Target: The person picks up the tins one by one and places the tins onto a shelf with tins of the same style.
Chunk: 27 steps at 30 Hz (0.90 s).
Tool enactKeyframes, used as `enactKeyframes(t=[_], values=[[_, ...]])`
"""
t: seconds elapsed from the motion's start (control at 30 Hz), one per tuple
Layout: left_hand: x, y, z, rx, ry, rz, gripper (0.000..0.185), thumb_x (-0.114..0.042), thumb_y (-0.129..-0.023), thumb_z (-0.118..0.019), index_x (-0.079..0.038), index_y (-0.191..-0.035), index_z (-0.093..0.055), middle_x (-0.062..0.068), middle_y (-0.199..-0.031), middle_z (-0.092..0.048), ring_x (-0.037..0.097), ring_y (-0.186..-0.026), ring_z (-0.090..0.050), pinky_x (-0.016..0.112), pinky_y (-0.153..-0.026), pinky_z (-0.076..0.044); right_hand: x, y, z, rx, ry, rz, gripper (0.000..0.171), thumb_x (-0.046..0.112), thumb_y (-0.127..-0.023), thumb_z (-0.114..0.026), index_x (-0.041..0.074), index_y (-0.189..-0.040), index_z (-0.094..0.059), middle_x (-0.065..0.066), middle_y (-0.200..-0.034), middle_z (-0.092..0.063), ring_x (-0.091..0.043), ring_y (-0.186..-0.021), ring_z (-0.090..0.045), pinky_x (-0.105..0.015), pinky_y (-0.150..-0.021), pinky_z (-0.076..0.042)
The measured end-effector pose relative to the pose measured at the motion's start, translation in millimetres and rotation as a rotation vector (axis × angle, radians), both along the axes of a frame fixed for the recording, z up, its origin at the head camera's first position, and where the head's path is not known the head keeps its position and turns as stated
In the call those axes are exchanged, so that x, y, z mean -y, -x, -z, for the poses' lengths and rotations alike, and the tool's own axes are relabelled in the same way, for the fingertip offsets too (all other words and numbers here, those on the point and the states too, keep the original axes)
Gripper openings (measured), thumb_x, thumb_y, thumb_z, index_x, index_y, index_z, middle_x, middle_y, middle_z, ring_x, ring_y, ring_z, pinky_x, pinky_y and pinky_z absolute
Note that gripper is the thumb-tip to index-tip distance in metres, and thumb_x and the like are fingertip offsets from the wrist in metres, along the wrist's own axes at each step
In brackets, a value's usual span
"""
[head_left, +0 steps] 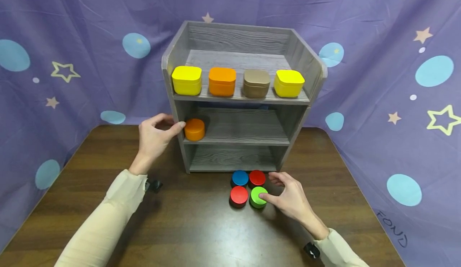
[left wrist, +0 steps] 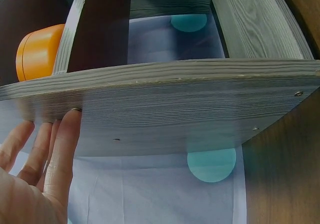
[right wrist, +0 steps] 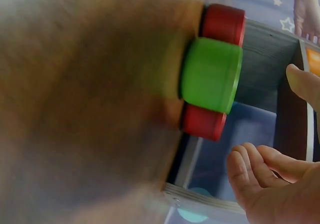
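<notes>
From the head camera I see my left hand (head_left: 155, 135) at centre left, fingers loosely spread around the side panel of the grey wood-grain three-tier shelf (head_left: 242, 99), thumb tip beside the round orange tin (head_left: 195, 129) on the middle tier, gripping nothing. Low in the frame my right hand (head_left: 291, 198) rests its thumb on the round green tin (head_left: 258, 197), fingers relaxed; it sits packed with two red tins and a blue one. I judge a careless lift would knock those neighbours. "FOND" is inked on the purple backdrop (head_left: 393, 227), lower right.

The left wrist view shows straight fingers (left wrist: 60, 149) touching the panel's edge.

The right wrist view is blurred; fingers (right wrist: 260, 176) curl loosely beside the green tin, not closed on it.
</notes>
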<state>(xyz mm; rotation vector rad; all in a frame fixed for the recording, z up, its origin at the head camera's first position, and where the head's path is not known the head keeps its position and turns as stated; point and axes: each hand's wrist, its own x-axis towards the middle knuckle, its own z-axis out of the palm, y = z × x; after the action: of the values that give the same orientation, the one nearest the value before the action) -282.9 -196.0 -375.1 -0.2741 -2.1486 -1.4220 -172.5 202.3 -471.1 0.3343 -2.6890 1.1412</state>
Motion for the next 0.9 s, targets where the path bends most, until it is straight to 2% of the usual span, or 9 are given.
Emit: enactKeyframes(t=[0.2,0.4,0.9], values=[[0,-0.7,-1.2,0.004,0.000,-0.002,0.024,-0.017,-0.085,-0.090,0.003,-0.095,-0.081,-0.033,-0.081,-0.066,-0.001,-0.077,-0.062,0.013,-0.072,-0.049,4,-5.0,10.7,0.018,-0.036,-0.009,0.066,0.028,-0.074,-0.102,0.002,-0.128,-0.075,-0.013,-0.116,-0.077,-0.032,-0.102,-0.078,-0.050,-0.092,-0.065],[0,-0.7,-0.5,0.005,-0.007,0.003,0.024,-0.016,-0.085,-0.091,0.003,-0.095,-0.081,-0.032,-0.081,-0.067,-0.001,-0.077,-0.063,0.013,-0.072,-0.049,7,-7.6,19.5,0.028,-0.065,-0.015,0.066,0.031,-0.073,-0.104,0.005,-0.127,-0.075,-0.005,-0.115,-0.077,-0.023,-0.101,-0.077,-0.038,-0.091,-0.065],[0,-1.7,-0.7,0.012,-0.018,0.013,0.024,-0.017,-0.086,-0.090,0.003,-0.097,-0.081,-0.032,-0.082,-0.068,-0.001,-0.078,-0.063,0.013,-0.072,-0.050,15,-8.2,19.5,0.083,-0.098,-0.019,0.061,0.018,-0.069,-0.104,0.004,-0.123,-0.076,-0.005,-0.114,-0.078,-0.021,-0.098,-0.075,-0.030,-0.088,-0.063]])
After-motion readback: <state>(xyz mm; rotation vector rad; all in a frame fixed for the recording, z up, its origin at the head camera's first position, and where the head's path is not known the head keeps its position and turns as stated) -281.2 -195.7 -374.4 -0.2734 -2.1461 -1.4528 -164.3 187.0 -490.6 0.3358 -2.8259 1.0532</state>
